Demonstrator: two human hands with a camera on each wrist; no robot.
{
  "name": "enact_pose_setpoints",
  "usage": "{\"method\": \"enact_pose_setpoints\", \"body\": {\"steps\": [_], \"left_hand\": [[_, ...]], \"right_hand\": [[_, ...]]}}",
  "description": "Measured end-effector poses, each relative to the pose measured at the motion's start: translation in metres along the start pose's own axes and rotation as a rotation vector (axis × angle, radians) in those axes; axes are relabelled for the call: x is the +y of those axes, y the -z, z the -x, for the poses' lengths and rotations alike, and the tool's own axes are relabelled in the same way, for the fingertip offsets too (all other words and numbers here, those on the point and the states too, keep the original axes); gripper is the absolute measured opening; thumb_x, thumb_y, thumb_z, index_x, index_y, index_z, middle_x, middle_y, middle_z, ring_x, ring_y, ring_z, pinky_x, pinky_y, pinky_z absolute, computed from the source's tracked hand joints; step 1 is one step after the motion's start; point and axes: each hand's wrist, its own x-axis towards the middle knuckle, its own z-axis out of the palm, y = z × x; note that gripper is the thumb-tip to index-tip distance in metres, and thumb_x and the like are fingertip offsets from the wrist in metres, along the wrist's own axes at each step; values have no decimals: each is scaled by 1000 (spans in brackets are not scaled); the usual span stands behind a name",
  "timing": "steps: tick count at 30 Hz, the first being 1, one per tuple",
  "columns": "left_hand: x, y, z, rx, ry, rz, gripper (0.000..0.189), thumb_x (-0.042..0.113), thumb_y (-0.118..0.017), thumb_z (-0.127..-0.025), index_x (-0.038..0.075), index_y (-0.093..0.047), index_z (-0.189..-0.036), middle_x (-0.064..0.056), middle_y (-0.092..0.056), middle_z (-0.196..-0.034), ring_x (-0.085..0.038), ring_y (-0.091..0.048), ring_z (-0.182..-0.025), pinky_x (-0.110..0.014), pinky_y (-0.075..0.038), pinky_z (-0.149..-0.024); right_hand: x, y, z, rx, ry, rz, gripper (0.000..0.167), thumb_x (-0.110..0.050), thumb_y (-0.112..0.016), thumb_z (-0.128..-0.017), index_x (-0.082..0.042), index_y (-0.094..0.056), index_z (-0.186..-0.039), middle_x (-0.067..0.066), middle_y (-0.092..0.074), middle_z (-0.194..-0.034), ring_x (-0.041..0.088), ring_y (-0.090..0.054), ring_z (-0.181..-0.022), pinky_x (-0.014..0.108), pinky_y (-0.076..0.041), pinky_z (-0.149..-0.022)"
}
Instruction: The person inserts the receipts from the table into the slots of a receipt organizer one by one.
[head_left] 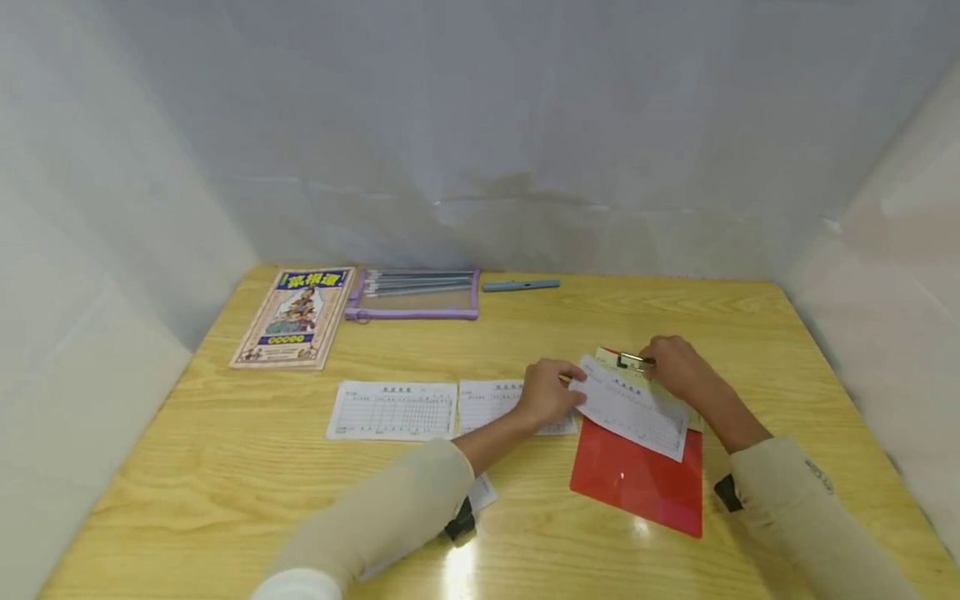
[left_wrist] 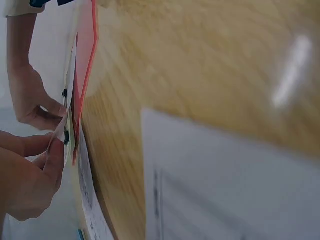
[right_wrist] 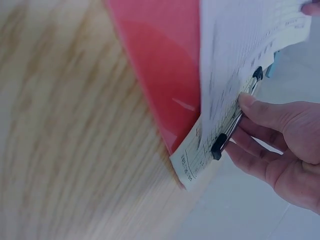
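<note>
A red clipboard (head_left: pixel 637 483) lies at the right of the table, with a pale yellow form (right_wrist: pixel 186 165) at its clip end. My left hand (head_left: pixel 546 392) pinches the left end of a white printed form (head_left: pixel 632 410), which slants over the yellow one and the board. With thumb and fingers, my right hand (right_wrist: pixel 280 145) grips the metal clip (right_wrist: pixel 232 127), whose two ends are black. In the left wrist view, both hands meet close together at the clip, and the white form's edge shows between the left thumb and fingers.
Two white forms (head_left: pixel 393 410) lie side by side left of the clipboard; another paper (head_left: pixel 483 493) is partly hidden under my left forearm. Along the back are an illustrated book (head_left: pixel 296 321), a purple-edged zip pouch (head_left: pixel 420 314) holding slim sticks, and a slim blue pen-like thing (head_left: pixel 521 285).
</note>
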Motion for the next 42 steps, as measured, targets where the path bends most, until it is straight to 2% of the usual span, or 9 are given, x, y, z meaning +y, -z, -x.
{"method": "enact_pose_setpoints", "body": {"steps": [6,12,19,23,26,28,33,38,42], "left_hand": [[-1,-17,-2,-12,-22,13,33,-4,-72,-75,-4,-68,-108,-17,-71,-102,-4,-58,-66,-13,-44,-52],[-3,-21,-2,0,-49,-25,38,-4,-73,-73,-4,-66,-111,-18,-71,-94,-4,-53,-63,-13,-44,-53],[-1,-24,-5,-3,-61,-71,41,-4,-74,-72,-5,-66,-112,-16,-69,-91,-9,-52,-72,-13,-44,-62],[0,-28,-6,9,-57,-98,44,-3,-76,-71,-4,-65,-114,-17,-70,-107,-17,-64,-93,-20,-52,-77],[1,-32,-7,18,-50,-124,47,-2,-77,-71,-4,-64,-116,-16,-66,-118,-23,-61,-111,-26,-51,-91],[2,-35,-7,11,-44,-128,49,-2,-77,-71,-5,-62,-118,-17,-64,-122,-25,-59,-116,-29,-49,-97],[1,-40,-5,30,-76,-164,49,-2,-76,-70,-6,-62,-117,-18,-63,-121,-27,-57,-119,-31,-45,-102],[-1,-43,-4,45,-125,-223,48,0,-76,-71,-6,-62,-116,-18,-63,-118,-28,-57,-116,-31,-44,-102],[-1,-43,-4,41,-123,-238,48,1,-75,-72,-5,-61,-117,-17,-63,-120,-28,-56,-118,-31,-43,-103]], "right_hand": [[2,-1,-1,14,12,22,17,1,-66,-83,9,-68,-99,17,-62,-86,26,-58,-77,39,-50,-68],[0,0,-1,11,5,24,17,0,-66,-84,8,-68,-99,17,-63,-87,26,-59,-78,39,-51,-69],[0,1,-2,18,15,26,17,1,-66,-83,7,-69,-99,16,-62,-86,27,-59,-78,39,-51,-69],[0,0,-2,16,9,24,16,1,-66,-83,7,-69,-99,16,-62,-85,25,-58,-76,38,-50,-68],[0,-1,-1,16,13,32,17,2,-65,-84,7,-68,-99,16,-62,-85,24,-58,-75,37,-50,-66],[0,-1,0,16,15,34,16,2,-64,-84,7,-68,-99,15,-61,-84,24,-57,-74,37,-50,-66],[-1,-1,1,17,13,22,13,3,-65,-84,6,-69,-96,14,-60,-82,22,-56,-72,34,-49,-62],[0,-2,3,28,43,69,12,2,-66,-83,5,-69,-95,14,-60,-83,24,-59,-73,36,-51,-63],[-1,-3,4,50,76,110,11,2,-65,-84,5,-69,-93,15,-59,-83,26,-60,-74,37,-52,-64]]}}
